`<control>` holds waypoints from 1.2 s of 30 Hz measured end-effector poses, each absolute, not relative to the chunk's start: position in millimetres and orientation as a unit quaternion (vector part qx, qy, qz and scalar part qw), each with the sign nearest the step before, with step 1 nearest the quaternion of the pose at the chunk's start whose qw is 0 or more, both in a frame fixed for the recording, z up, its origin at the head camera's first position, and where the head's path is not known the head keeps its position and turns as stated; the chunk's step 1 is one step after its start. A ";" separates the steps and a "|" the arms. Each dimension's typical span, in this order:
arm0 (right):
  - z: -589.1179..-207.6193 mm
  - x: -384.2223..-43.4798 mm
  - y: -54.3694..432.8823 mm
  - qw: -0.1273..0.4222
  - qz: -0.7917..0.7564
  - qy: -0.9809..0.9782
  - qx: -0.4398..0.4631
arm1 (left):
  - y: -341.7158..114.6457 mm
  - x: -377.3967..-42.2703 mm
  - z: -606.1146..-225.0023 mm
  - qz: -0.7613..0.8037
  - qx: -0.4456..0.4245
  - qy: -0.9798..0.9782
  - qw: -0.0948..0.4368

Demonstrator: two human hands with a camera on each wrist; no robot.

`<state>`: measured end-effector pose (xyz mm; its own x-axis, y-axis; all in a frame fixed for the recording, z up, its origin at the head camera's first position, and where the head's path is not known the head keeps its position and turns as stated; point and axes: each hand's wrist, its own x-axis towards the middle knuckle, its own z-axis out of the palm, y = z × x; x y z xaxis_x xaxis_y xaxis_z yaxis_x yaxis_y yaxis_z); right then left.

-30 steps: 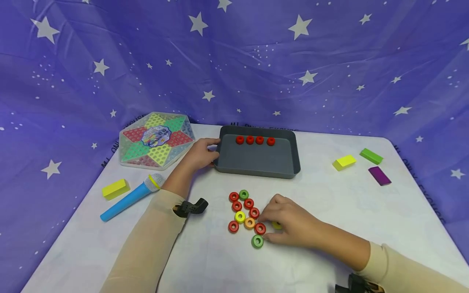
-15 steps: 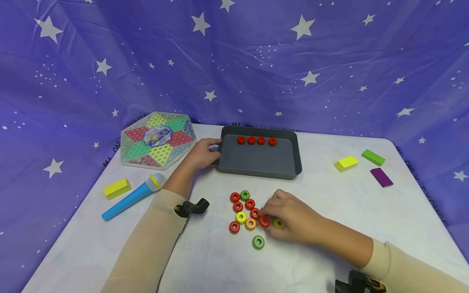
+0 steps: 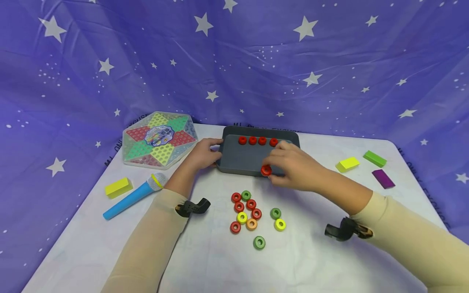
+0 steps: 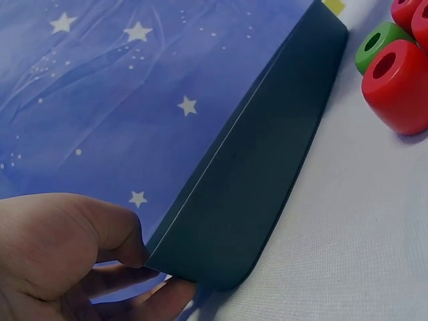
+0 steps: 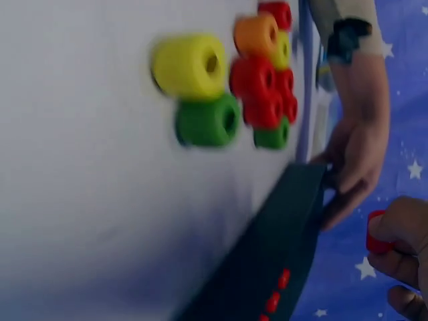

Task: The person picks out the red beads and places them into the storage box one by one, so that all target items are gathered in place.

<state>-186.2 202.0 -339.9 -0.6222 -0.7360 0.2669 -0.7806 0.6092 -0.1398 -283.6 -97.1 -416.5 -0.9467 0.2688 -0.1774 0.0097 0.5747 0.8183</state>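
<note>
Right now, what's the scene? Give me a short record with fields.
left hand: holds the gray tray at its left end
right hand: pinches a red bead by the tray's near rim
in tray: four visible red beads in a row
loose beads: five red, three green, two yellow, one orange
left side: hexagonal game board, blue microphone, yellow block
right side: another yellow block, green block, purple block

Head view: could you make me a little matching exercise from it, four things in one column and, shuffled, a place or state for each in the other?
Things:
1. Tray
2. Microphone
3. Purple block
4. Right hand

Places and states:
A. On the right side of the table
B. Pinching a single red bead
C. Has a row of red beads inside
D. Beside a yellow block, on the left side

Pairs: 1-C, 2-D, 3-A, 4-B
</note>
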 end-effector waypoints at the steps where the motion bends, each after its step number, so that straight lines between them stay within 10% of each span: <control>1: -336.9 -194.6 201.0 0.090 0.117 -0.892 0.426 | -97.3 -283.7 -416.8 0.455 0.080 0.875 0.143; 20: -348.0 -321.3 132.8 -0.063 0.150 -0.918 0.362 | -97.2 -286.3 -413.0 0.452 0.080 0.875 0.154; 36: -389.3 -357.8 104.9 -0.088 0.107 -0.936 0.324 | -97.6 -282.4 -412.6 0.463 0.078 0.870 0.150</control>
